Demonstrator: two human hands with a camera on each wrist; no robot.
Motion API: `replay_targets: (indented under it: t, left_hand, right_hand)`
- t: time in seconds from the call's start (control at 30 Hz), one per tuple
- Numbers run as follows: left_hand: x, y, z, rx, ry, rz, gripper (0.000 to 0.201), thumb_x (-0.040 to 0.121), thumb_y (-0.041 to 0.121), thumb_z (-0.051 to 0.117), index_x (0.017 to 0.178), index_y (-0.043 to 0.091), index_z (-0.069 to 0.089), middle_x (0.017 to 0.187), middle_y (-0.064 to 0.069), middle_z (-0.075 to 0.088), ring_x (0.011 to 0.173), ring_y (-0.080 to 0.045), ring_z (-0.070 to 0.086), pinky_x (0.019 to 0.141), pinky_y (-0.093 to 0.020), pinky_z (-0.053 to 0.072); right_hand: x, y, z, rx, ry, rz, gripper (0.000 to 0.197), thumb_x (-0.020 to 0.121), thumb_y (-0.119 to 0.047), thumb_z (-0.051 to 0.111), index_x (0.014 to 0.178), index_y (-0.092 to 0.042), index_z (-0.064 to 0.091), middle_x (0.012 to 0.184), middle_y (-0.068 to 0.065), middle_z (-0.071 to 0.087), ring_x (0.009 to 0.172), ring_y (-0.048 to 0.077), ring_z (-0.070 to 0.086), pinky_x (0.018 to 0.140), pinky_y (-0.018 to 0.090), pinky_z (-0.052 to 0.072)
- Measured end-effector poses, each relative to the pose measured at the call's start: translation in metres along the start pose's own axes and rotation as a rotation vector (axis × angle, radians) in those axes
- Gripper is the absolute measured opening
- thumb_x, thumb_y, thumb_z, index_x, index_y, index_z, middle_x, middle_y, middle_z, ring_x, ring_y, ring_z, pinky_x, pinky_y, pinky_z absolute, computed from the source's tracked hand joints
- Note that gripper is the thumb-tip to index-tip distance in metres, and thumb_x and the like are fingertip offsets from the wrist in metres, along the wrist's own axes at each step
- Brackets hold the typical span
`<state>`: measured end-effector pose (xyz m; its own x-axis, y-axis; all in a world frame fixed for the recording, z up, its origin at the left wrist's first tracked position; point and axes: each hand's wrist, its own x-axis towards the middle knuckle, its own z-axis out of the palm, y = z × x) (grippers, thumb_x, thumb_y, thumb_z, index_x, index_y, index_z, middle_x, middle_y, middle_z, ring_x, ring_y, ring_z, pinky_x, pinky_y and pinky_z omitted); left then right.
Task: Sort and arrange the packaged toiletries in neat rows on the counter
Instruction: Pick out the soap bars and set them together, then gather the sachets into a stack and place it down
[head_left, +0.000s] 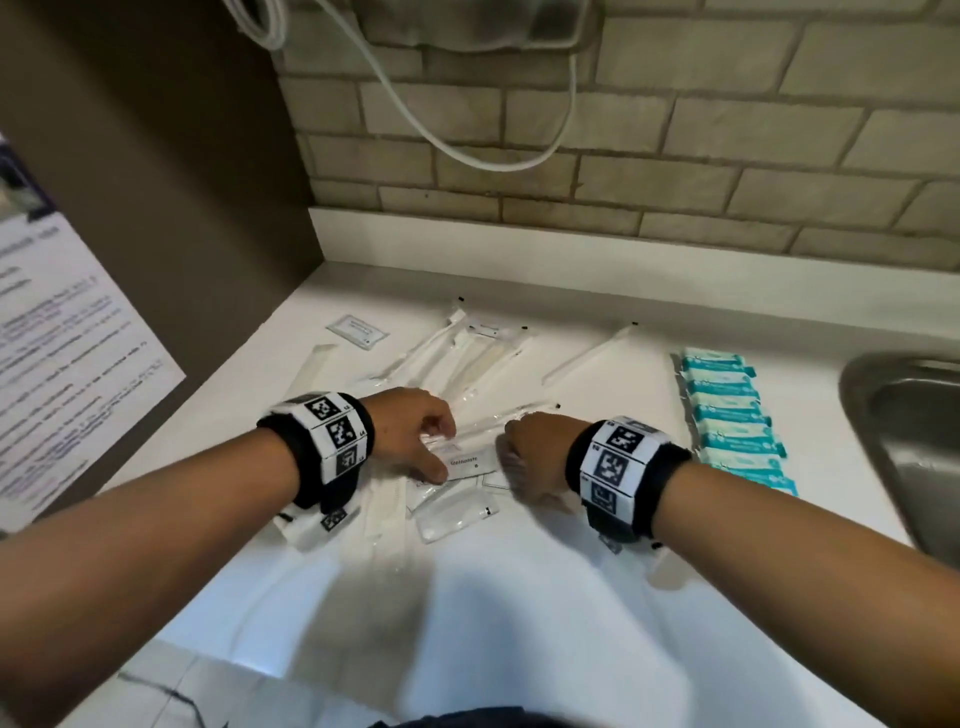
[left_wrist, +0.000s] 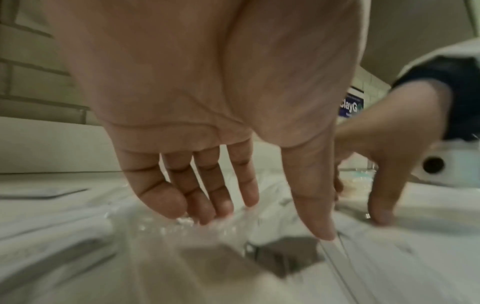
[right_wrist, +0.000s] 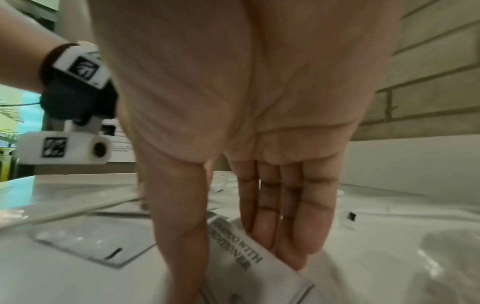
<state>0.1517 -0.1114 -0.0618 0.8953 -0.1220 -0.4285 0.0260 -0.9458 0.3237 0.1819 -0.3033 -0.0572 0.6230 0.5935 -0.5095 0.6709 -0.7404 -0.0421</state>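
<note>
Right hand (right_wrist: 259, 123): I pinch a white sachet (right_wrist: 249, 265) reading "SHAMPOO WITH CONDITIONER" between thumb and fingers.
Left hand (left_wrist: 207, 102): fingers relaxed, tips touching clear wrappers (left_wrist: 197, 230).
Counter (head_left: 571, 597): sachet labelled "toothpaste" (head_left: 470, 464); teal packets (head_left: 732, 415) rowed beside sink (head_left: 904, 447).

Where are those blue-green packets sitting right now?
In the head view, the blue-green packets lie in a neat row on the white counter, right of the right hand and just left of the steel sink.
</note>
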Motion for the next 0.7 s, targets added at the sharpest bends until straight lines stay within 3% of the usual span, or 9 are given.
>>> replay_targets:
  t: [0.1,0.17,0.33,0.5,0.6,0.7]
  left_hand:
    - [0.006,-0.008,0.015,0.014,0.062,0.032,0.058,0.065,0.044,0.085,0.115,0.030,0.060,0.104,0.010,0.052,0.102,-0.013,0.057,0.085,-0.023,0.044]
    - [0.009,-0.012,0.018,-0.016,0.104,0.037,0.054,0.066,0.041,0.085,0.114,0.029,0.062,0.104,0.011,0.054,0.100,-0.012,0.058,0.085,-0.022,0.045]
    - [0.010,-0.015,0.015,-0.089,0.153,0.049,0.033,0.077,0.023,0.078,0.108,0.022,0.067,0.093,0.010,0.064,0.081,-0.009,0.058,0.071,-0.018,0.044]
    - [0.013,-0.023,0.002,-0.163,0.243,0.023,0.022,0.084,0.013,0.066,0.105,0.017,0.070,0.091,0.004,0.067,0.087,-0.014,0.064,0.082,-0.024,0.052]
    - [0.018,-0.029,-0.005,-0.129,0.327,-0.012,0.021,0.086,0.010,0.061,0.104,0.016,0.070,0.096,-0.001,0.067,0.093,-0.019,0.065,0.085,-0.025,0.051]
    - [0.021,-0.033,-0.008,-0.120,0.358,-0.060,0.024,0.084,0.011,0.063,0.106,0.020,0.063,0.102,0.000,0.065,0.094,-0.021,0.063,0.084,-0.030,0.051]
  right_hand:
    - [0.004,0.002,-0.006,0.022,-0.048,0.010,0.025,0.073,-0.016,0.074,0.097,-0.011,0.071,0.100,0.006,0.072,0.096,0.024,0.068,0.077,0.028,0.055]
    - [0.005,0.004,-0.005,0.042,-0.044,0.033,0.028,0.073,-0.016,0.076,0.099,-0.013,0.070,0.101,0.004,0.072,0.097,0.024,0.068,0.081,0.031,0.056]
    - [0.007,0.002,-0.001,0.033,-0.016,0.047,0.027,0.078,-0.020,0.073,0.104,-0.015,0.064,0.106,0.004,0.068,0.099,0.024,0.065,0.081,0.030,0.052]
    - [0.003,0.001,-0.007,0.016,0.026,0.027,0.019,0.086,-0.012,0.063,0.095,-0.019,0.048,0.115,0.002,0.060,0.108,0.023,0.059,0.076,0.025,0.040]
    - [0.002,-0.001,-0.013,0.042,0.064,0.011,0.015,0.087,-0.008,0.058,0.099,-0.016,0.052,0.105,0.002,0.056,0.093,0.021,0.053,0.073,0.026,0.038]
    - [0.005,-0.006,-0.019,0.048,0.107,-0.013,0.024,0.086,-0.005,0.058,0.109,-0.011,0.057,0.107,0.006,0.060,0.085,0.020,0.049,0.068,0.027,0.036]
